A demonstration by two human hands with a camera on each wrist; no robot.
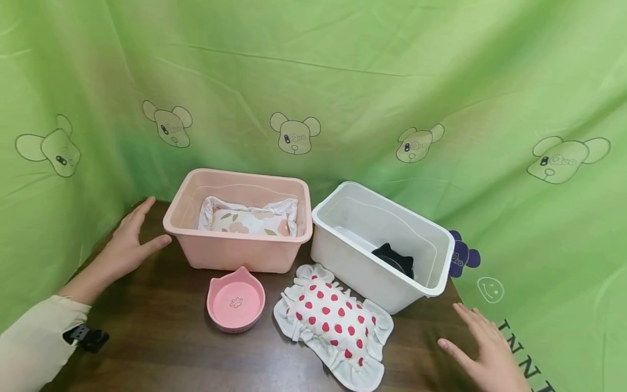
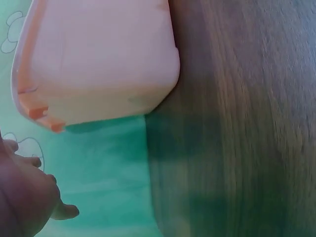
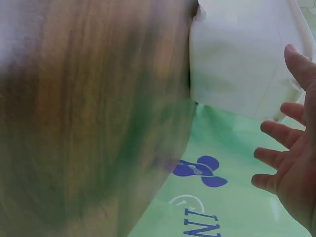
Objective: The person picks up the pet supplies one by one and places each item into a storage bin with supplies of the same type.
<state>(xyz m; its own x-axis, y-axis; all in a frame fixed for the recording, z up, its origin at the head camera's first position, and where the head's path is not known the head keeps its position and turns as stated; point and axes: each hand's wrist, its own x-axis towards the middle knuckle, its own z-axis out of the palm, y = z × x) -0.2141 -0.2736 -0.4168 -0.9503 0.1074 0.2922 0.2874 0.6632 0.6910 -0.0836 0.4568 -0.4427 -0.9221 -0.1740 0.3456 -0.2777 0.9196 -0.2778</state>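
My left hand [image 1: 126,242] hovers beside the left end of a pink plastic bin [image 1: 240,253], fingers spread and holding nothing. In that bin lies a small floral pillow [image 1: 250,220] with a white frill. At the right, my right hand [image 1: 490,351] is held with fingers extended, apart from the white plastic bin [image 1: 362,261]. Inside the white bin sits a black cat-eared bowl [image 1: 395,260], partly hidden by the near wall. On the table in front are a pink cat-eared bowl [image 1: 236,301] with a paw print and a frilled strawberry-print pillow [image 1: 333,318].
The dark wooden table [image 1: 161,326] carries both bins side by side at its back. Behind it hangs a green curtain [image 1: 294,65] printed with bear heads. A black strap with a buckle [image 1: 85,337] is on my left sleeve.
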